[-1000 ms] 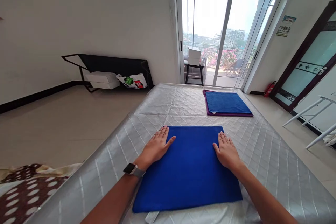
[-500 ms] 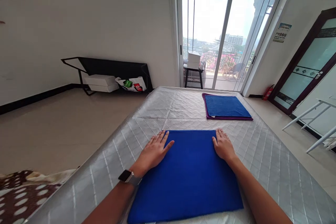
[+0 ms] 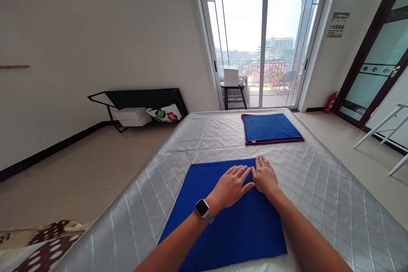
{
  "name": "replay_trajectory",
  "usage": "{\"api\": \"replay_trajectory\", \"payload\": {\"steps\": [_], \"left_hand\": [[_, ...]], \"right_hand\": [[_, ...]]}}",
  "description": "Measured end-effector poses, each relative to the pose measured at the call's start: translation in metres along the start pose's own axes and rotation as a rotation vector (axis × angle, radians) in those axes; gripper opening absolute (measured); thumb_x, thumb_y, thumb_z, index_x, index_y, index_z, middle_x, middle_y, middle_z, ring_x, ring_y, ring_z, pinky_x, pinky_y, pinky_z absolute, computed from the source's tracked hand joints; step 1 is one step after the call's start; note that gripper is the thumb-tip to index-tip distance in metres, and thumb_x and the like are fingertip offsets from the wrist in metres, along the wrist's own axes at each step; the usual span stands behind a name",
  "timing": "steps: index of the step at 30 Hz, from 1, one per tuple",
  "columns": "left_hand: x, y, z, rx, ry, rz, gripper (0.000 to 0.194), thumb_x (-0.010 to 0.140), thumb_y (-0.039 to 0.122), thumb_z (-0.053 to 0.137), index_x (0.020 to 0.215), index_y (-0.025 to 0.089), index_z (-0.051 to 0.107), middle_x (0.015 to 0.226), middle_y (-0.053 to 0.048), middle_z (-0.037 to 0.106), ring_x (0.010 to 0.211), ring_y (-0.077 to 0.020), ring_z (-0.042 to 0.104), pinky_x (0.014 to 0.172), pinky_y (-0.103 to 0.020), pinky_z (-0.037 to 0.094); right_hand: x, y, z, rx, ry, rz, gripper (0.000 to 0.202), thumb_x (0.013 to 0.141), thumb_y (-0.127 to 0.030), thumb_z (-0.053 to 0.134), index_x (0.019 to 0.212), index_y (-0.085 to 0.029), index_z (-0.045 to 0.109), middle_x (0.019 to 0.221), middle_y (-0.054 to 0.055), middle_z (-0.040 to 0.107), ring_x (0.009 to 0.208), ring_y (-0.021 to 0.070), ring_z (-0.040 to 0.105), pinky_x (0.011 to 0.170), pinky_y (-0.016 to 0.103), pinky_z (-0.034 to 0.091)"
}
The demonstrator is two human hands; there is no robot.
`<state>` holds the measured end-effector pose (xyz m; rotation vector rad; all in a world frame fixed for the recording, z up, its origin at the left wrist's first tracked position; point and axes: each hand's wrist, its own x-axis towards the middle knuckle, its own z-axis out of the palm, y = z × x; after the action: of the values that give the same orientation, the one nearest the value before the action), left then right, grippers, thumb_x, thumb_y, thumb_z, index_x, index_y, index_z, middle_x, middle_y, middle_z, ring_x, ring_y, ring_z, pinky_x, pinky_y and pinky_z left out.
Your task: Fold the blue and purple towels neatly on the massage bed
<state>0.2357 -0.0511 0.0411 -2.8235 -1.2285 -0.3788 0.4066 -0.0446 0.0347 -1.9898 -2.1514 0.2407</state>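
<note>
A folded blue towel (image 3: 242, 233) lies flat on the silver quilted mattress (image 3: 134, 225) in front of me. My left hand (image 3: 231, 187), with a watch (image 3: 202, 208) on its wrist, rests over the towel's upper right part, fingers stretched out. Close beside it, my right hand (image 3: 265, 175) lies flat on the towel's far right corner, and its thumb is near the left fingertips. Neither hand grips the cloth. Farther off on the mattress is a stack with a blue folded towel (image 3: 272, 127) on top and a purple cloth (image 3: 274, 140) showing beneath.
A brown and white dotted blanket (image 3: 47, 250) lies at the lower left. By the wall stands a black frame (image 3: 146, 97) with white boxes (image 3: 132, 115) in it. Beyond the mattress are a stool (image 3: 232, 93) and a sliding glass door (image 3: 264, 29); white table legs (image 3: 379, 127) stand at right.
My left hand has moved right across the towel, from its left edge to beside my right hand. The right hand stays at the far right corner. The view has shifted slightly.
</note>
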Motion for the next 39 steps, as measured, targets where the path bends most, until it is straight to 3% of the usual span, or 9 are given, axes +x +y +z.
{"api": "replay_trajectory", "payload": {"steps": [3, 6, 10, 15, 18, 24, 32, 39], "left_hand": [[0.028, 0.026, 0.020, -0.051, 0.026, -0.010, 0.065, 0.102, 0.054, 0.019, 0.147, 0.013, 0.041, 0.147, -0.014, 0.052, 0.137, -0.0224, 0.046, 0.115, -0.039, 0.035], [0.029, 0.016, 0.032, -0.070, 0.018, -0.059, 0.064, 0.102, 0.052, 0.015, 0.149, 0.014, 0.038, 0.151, -0.013, 0.048, 0.141, -0.0209, 0.041, 0.117, -0.039, 0.032], [-0.009, -0.037, 0.027, -0.027, -0.058, -0.190, 0.068, 0.101, 0.058, 0.015, 0.150, 0.017, 0.039, 0.156, -0.010, 0.040, 0.146, -0.0214, 0.033, 0.120, -0.041, 0.028], [-0.068, -0.118, 0.014, 0.012, -0.101, -0.488, 0.072, 0.100, 0.057, 0.014, 0.150, 0.012, 0.036, 0.156, -0.013, 0.038, 0.146, -0.0242, 0.032, 0.120, -0.045, 0.027], [-0.085, -0.141, 0.015, 0.018, -0.063, -0.570, 0.073, 0.100, 0.056, 0.012, 0.150, 0.009, 0.036, 0.156, -0.014, 0.038, 0.147, -0.0249, 0.031, 0.120, -0.045, 0.027], [-0.083, -0.139, 0.023, -0.002, -0.052, -0.592, 0.080, 0.098, 0.064, 0.013, 0.151, 0.007, 0.034, 0.158, -0.016, 0.033, 0.148, -0.0258, 0.026, 0.121, -0.043, 0.022], [-0.078, -0.137, 0.029, -0.020, 0.019, -0.578, 0.082, 0.097, 0.065, 0.016, 0.149, 0.005, 0.037, 0.156, -0.018, 0.037, 0.147, -0.0279, 0.029, 0.120, -0.045, 0.023], [-0.074, -0.135, 0.025, -0.046, 0.031, -0.573, 0.080, 0.097, 0.064, 0.018, 0.148, 0.006, 0.040, 0.155, -0.018, 0.038, 0.146, -0.0284, 0.031, 0.120, -0.046, 0.025]], "right_hand": [[-0.001, 0.002, -0.001, -0.019, -0.042, -0.031, 0.060, 0.096, -0.019, 0.027, 0.152, -0.001, 0.028, 0.160, 0.015, 0.025, 0.151, 0.0224, 0.017, 0.120, 0.037, 0.016], [-0.001, 0.002, 0.000, 0.000, -0.017, -0.027, 0.060, 0.097, -0.025, 0.026, 0.153, -0.002, 0.028, 0.160, 0.015, 0.026, 0.151, 0.0219, 0.017, 0.121, 0.038, 0.015], [0.001, -0.002, 0.001, 0.036, 0.022, 0.012, 0.062, 0.099, -0.034, 0.025, 0.152, -0.001, 0.030, 0.159, 0.016, 0.028, 0.150, 0.0222, 0.020, 0.121, 0.039, 0.015], [0.001, -0.002, 0.000, 0.045, 0.002, 0.020, 0.063, 0.100, -0.035, 0.022, 0.152, -0.001, 0.028, 0.160, 0.015, 0.026, 0.150, 0.0215, 0.018, 0.121, 0.038, 0.013], [0.001, -0.002, -0.002, 0.029, -0.010, 0.028, 0.063, 0.100, -0.036, 0.022, 0.153, -0.001, 0.028, 0.160, 0.014, 0.026, 0.150, 0.0212, 0.017, 0.121, 0.037, 0.013], [0.001, -0.002, -0.004, -0.022, -0.019, 0.032, 0.062, 0.100, -0.035, 0.024, 0.153, -0.003, 0.029, 0.161, 0.013, 0.026, 0.150, 0.0198, 0.019, 0.121, 0.035, 0.012], [0.001, -0.002, -0.007, -0.056, -0.023, 0.051, 0.062, 0.101, -0.037, 0.023, 0.153, -0.005, 0.029, 0.160, 0.013, 0.028, 0.150, 0.0188, 0.019, 0.121, 0.033, 0.012], [-0.004, -0.007, -0.016, -0.109, -0.011, 0.048, 0.061, 0.100, -0.034, 0.025, 0.152, -0.003, 0.030, 0.160, 0.013, 0.027, 0.150, 0.0207, 0.020, 0.120, 0.034, 0.015]]}}
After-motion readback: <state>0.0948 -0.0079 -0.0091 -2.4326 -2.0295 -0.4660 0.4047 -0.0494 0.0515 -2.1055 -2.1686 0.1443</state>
